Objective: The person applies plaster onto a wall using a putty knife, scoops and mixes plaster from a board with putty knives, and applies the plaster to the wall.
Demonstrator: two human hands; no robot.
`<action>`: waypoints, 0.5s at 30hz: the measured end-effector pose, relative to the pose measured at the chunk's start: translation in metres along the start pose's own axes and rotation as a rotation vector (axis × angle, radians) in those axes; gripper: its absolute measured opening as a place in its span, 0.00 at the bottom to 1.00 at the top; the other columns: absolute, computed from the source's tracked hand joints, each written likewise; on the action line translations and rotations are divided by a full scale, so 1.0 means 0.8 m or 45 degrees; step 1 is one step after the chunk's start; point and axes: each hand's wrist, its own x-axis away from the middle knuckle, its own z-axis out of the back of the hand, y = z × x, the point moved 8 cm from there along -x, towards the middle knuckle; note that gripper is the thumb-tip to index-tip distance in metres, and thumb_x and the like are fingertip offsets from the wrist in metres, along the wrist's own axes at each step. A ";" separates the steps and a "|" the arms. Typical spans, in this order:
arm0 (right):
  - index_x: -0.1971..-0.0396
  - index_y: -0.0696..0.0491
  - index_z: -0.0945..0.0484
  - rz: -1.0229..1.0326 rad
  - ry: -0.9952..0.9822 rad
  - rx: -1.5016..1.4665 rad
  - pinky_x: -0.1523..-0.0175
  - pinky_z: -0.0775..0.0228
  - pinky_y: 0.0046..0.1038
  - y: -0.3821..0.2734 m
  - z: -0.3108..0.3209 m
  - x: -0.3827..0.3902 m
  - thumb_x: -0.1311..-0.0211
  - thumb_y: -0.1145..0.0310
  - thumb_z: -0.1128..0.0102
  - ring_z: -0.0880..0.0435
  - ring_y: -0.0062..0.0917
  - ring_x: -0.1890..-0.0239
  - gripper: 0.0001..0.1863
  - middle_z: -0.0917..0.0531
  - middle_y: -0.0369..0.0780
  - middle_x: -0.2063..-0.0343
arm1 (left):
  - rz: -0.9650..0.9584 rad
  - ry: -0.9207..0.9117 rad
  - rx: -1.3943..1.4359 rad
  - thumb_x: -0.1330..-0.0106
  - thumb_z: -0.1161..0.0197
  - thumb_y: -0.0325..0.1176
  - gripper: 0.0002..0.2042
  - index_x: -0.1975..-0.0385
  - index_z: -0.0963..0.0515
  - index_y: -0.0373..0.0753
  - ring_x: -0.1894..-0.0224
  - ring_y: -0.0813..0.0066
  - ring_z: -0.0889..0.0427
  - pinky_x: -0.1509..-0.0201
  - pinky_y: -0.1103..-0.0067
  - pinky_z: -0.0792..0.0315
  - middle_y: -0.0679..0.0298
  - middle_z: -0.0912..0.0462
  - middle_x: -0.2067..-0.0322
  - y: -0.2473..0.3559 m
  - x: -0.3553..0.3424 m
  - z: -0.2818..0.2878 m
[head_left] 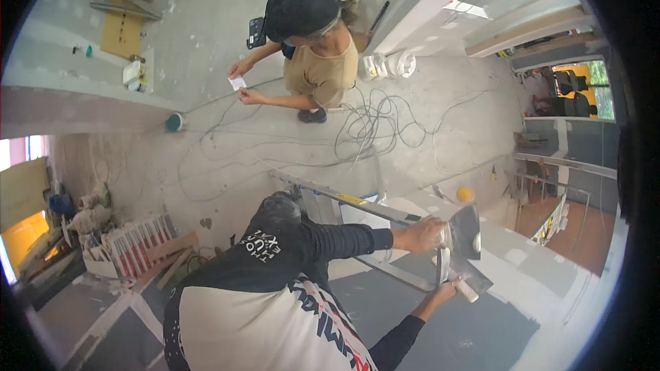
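My left hand (419, 235) is closed round the handle of a wide metal plastering blade (465, 227) at right of centre, with my dark sleeve behind it. Just below, my right hand (445, 291) grips a second putty knife (484, 282) with a pale handle, its blade partly behind the hand. Both tools are over the end of an aluminium stepladder (379, 209), close to its top bar; whether they touch it I cannot tell. My white-and-black shirt fills the lower middle.
A co-worker (318, 72) in a tan T-shirt stands ahead, holding a small white paper (236, 83). Coiled cables (368, 124) lie on the floor, a bucket (176, 122) at left, bags (400, 65) behind. Piled boards and materials (137, 247) stand left; metal rails (564, 162) right.
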 end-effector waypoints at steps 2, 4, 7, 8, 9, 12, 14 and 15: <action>0.49 0.70 0.23 0.180 0.007 -0.129 0.44 0.31 0.38 0.003 0.003 -0.009 0.33 0.41 0.42 0.20 0.39 0.53 0.39 0.19 0.54 0.50 | -0.094 0.126 -0.097 0.33 0.40 0.54 0.37 0.40 0.36 0.22 0.41 0.41 0.30 0.32 0.58 0.39 0.36 0.28 0.45 -0.021 0.001 -0.025; 0.51 0.71 0.23 0.161 0.015 -0.121 0.44 0.31 0.38 -0.017 -0.008 0.006 0.32 0.43 0.42 0.20 0.38 0.53 0.38 0.19 0.53 0.50 | -0.167 0.154 -0.258 0.34 0.39 0.55 0.37 0.41 0.35 0.22 0.40 0.41 0.31 0.32 0.59 0.39 0.36 0.29 0.45 -0.062 0.006 -0.036; 0.49 0.64 0.20 0.162 -0.021 -0.056 0.43 0.32 0.38 0.032 -0.007 -0.029 0.30 0.48 0.43 0.20 0.38 0.50 0.30 0.19 0.52 0.48 | -0.121 0.095 -0.282 0.34 0.38 0.56 0.38 0.41 0.35 0.23 0.39 0.40 0.32 0.32 0.60 0.38 0.36 0.30 0.44 -0.041 0.007 -0.043; 0.49 0.64 0.20 0.147 0.002 -0.075 0.43 0.32 0.38 0.053 -0.001 -0.036 0.30 0.48 0.43 0.20 0.38 0.50 0.30 0.19 0.52 0.48 | 0.028 0.058 -0.182 0.34 0.39 0.57 0.39 0.40 0.36 0.23 0.38 0.40 0.33 0.32 0.60 0.38 0.36 0.31 0.43 -0.039 0.007 -0.038; 0.48 0.63 0.20 0.225 -0.019 -0.124 0.42 0.33 0.38 0.035 -0.012 -0.023 0.30 0.49 0.43 0.21 0.38 0.49 0.29 0.19 0.53 0.47 | 0.031 -0.023 -0.275 0.33 0.41 0.59 0.40 0.38 0.38 0.26 0.38 0.39 0.33 0.33 0.60 0.38 0.36 0.32 0.42 -0.043 0.008 -0.035; 0.46 0.65 0.22 0.310 -0.009 -0.183 0.42 0.33 0.40 0.049 -0.005 -0.030 0.30 0.51 0.43 0.21 0.38 0.50 0.29 0.18 0.55 0.50 | -0.022 0.074 -0.127 0.35 0.42 0.63 0.42 0.43 0.35 0.23 0.44 0.37 0.29 0.37 0.57 0.35 0.33 0.28 0.48 -0.018 0.013 -0.030; 0.46 0.67 0.24 0.448 0.159 0.047 0.46 0.31 0.41 -0.017 0.012 0.016 0.30 0.53 0.41 0.19 0.39 0.55 0.29 0.16 0.54 0.57 | 0.033 0.094 -0.193 0.35 0.42 0.63 0.41 0.42 0.36 0.24 0.43 0.36 0.29 0.37 0.57 0.35 0.33 0.28 0.48 -0.036 0.018 -0.021; 0.46 0.67 0.24 0.452 0.155 0.045 0.46 0.31 0.41 -0.030 0.030 0.017 0.30 0.53 0.41 0.19 0.39 0.55 0.29 0.16 0.54 0.57 | 0.024 0.081 -0.142 0.35 0.41 0.63 0.41 0.42 0.36 0.24 0.44 0.36 0.29 0.38 0.57 0.34 0.33 0.28 0.49 -0.034 0.017 -0.019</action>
